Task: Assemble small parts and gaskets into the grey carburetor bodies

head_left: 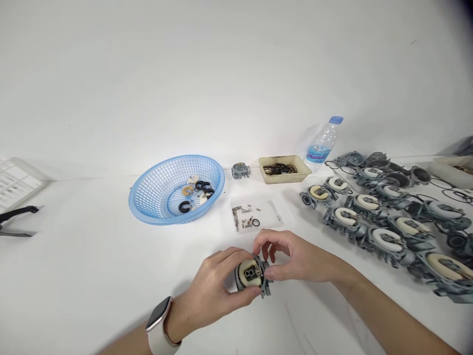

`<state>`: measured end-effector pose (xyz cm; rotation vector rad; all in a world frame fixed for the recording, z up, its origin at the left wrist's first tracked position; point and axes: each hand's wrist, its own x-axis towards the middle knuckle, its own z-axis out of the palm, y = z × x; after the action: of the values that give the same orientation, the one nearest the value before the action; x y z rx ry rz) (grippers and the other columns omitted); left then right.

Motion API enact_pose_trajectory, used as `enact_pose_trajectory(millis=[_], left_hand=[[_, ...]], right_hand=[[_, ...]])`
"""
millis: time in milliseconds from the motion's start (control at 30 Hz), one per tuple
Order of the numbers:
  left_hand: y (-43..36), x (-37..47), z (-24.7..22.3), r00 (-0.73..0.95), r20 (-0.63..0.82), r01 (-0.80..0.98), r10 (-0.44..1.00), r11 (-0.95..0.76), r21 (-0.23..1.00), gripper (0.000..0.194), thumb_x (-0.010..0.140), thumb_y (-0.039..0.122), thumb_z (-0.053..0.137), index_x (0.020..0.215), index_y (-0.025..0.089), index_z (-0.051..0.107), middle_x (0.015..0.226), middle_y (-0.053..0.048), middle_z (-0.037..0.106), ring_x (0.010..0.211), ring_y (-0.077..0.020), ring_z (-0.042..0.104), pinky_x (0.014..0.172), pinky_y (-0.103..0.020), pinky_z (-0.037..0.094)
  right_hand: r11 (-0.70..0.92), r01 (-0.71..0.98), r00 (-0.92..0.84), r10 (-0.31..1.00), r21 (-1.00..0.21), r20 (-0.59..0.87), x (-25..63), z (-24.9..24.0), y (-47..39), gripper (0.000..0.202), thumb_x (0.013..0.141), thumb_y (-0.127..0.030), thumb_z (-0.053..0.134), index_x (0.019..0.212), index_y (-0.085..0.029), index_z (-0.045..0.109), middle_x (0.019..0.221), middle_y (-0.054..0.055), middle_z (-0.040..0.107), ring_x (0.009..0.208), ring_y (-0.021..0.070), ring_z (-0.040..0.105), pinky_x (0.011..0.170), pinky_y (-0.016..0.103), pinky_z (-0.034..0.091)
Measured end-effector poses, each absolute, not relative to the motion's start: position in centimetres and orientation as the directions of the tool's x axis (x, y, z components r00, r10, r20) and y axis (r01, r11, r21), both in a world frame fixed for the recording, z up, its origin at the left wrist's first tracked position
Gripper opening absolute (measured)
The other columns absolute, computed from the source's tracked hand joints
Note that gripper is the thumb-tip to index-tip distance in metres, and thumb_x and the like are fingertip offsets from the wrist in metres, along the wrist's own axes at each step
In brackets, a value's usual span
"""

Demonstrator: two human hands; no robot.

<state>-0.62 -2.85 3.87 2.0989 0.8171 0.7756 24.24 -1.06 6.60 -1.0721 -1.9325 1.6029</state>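
Observation:
A grey metal carburetor (254, 275) with a cream, U-shaped float faces up on the white table. My left hand (225, 281) grips its left side, thumb at the near edge and fingers over the far edge. At its right side, my right hand (284, 256) has its thumb and curled fingertips against the metal body; whether a small part is between them I cannot make out. Just beyond, a shallow clear tray (266, 214) holds small metal parts and a black O-ring (255, 222).
A blue plastic basket (148, 209) with loose floats stands back left. Behind are a single carburetor (241, 170), a cream tray (284, 178) of black rings and a water bottle (320, 148). Several carburetors (384, 239) fill the right side. A white rack (18, 182) is far left.

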Motion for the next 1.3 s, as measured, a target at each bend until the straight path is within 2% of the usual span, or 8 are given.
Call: enact_pose_trajectory(millis=[267,400,533,733,933,1167,1300], left_hand=[[-2.7,-0.7,3.8,0.625,0.274,0.303,0.731,-0.551,0.778,0.040,0.086,0.026,0.078,0.121,0.028,0.059,0.113,-0.001,0.070,0.097,-0.0190,0.068,0.088,-0.030,0.054],[-2.7,-0.7,3.5,0.607,0.273,0.344,0.746,-0.557,0.756,0.048,0.083,0.029,0.080,0.123,0.029,0.055,0.110,0.001,0.071,0.094,-0.0194,0.069,0.083,-0.030,0.053],[-2.7,-0.7,3.2,0.622,0.274,0.357,0.734,-0.577,0.735,0.062,0.071,0.030,0.088,0.122,0.030,0.053,0.110,0.003,0.071,0.094,-0.0205,0.069,0.086,-0.032,0.052],[-2.4,-0.6,3.7,0.606,0.225,0.372,0.763,-0.522,0.768,0.054,0.073,0.023,0.082,0.119,0.029,0.054,0.107,0.003,0.071,0.093,-0.0192,0.068,0.083,-0.030,0.052],[-2.5,-0.7,4.2,0.625,0.226,0.337,0.747,-0.520,0.785,0.044,0.078,0.024,0.078,0.117,0.028,0.058,0.108,0.000,0.070,0.095,-0.0206,0.068,0.087,-0.032,0.053],[-2.2,-0.7,3.8,0.646,0.268,0.304,0.715,-0.563,0.769,0.048,0.079,0.024,0.077,0.123,0.027,0.057,0.111,-0.003,0.070,0.095,-0.0219,0.068,0.087,-0.034,0.055],[-2.2,-0.8,3.6,0.642,0.288,0.283,0.711,-0.568,0.773,0.054,0.074,0.016,0.074,0.125,0.026,0.058,0.112,-0.004,0.070,0.097,-0.0230,0.067,0.089,-0.035,0.056]], right_hand=[[0.231,0.438,-0.578,0.813,-0.869,-0.075,23.6,7.9,-2.5,0.038,0.076,-0.020,0.077,0.108,-0.028,0.059,0.106,-0.003,0.060,0.097,0.0171,0.053,0.090,0.032,0.045],[0.295,0.453,-0.579,0.815,-0.841,-0.025,23.2,7.6,-3.0,0.037,0.074,-0.010,0.070,0.103,-0.028,0.055,0.101,-0.005,0.060,0.094,0.0159,0.052,0.087,0.029,0.044],[0.333,0.455,-0.580,0.814,-0.826,0.009,23.0,7.1,-3.0,0.031,0.077,-0.009,0.065,0.099,-0.027,0.055,0.098,-0.005,0.060,0.092,0.0152,0.053,0.083,0.028,0.044],[0.332,0.461,-0.579,0.815,-0.823,0.004,22.8,6.9,-3.1,0.028,0.078,-0.009,0.065,0.098,-0.026,0.055,0.095,-0.005,0.059,0.086,0.0143,0.055,0.078,0.028,0.044],[0.367,0.448,-0.587,0.809,-0.815,0.041,22.6,6.9,-3.0,0.025,0.079,-0.009,0.063,0.097,-0.026,0.057,0.095,-0.004,0.059,0.086,0.0142,0.056,0.076,0.027,0.045],[0.368,0.442,-0.577,0.815,-0.818,0.055,22.6,6.7,-3.2,0.026,0.078,-0.008,0.064,0.095,-0.025,0.057,0.091,-0.004,0.059,0.083,0.0149,0.056,0.077,0.028,0.046],[0.367,0.441,-0.584,0.810,-0.819,0.049,22.7,6.6,-3.2,0.027,0.078,-0.007,0.063,0.096,-0.025,0.057,0.091,-0.004,0.060,0.082,0.0150,0.056,0.076,0.028,0.046]])
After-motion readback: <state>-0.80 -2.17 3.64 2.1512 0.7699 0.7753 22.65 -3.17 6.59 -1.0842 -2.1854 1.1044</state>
